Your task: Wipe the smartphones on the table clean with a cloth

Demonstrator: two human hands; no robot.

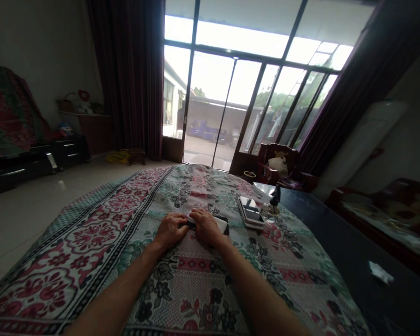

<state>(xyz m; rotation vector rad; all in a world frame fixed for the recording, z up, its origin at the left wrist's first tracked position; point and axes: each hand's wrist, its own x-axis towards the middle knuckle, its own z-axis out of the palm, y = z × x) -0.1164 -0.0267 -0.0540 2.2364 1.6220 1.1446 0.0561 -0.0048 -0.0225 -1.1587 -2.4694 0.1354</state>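
Observation:
Both of my hands meet over a dark flat object [227, 229] lying on the patterned cloth [203, 289]. My left hand [171, 229] has its fingers closed at the object's left end. My right hand [206, 227] lies across the object with bent fingers, pressing on a thin white piece [223, 226] that looks like tissue or cloth. Part of this white piece shows beside the right hand, over the dark surface. My fingers cover most of the dark object, so its exact kind cannot be made out.
Right of my hands lies a phone-like device [251, 210] with a dark glossy face, on a pale flat thing. Behind it stands a small dark figurine [275, 197]. A crumpled white tissue [381, 271] rests on the black tabletop [388, 298]. A wooden chair [280, 163] stands near the glass doors.

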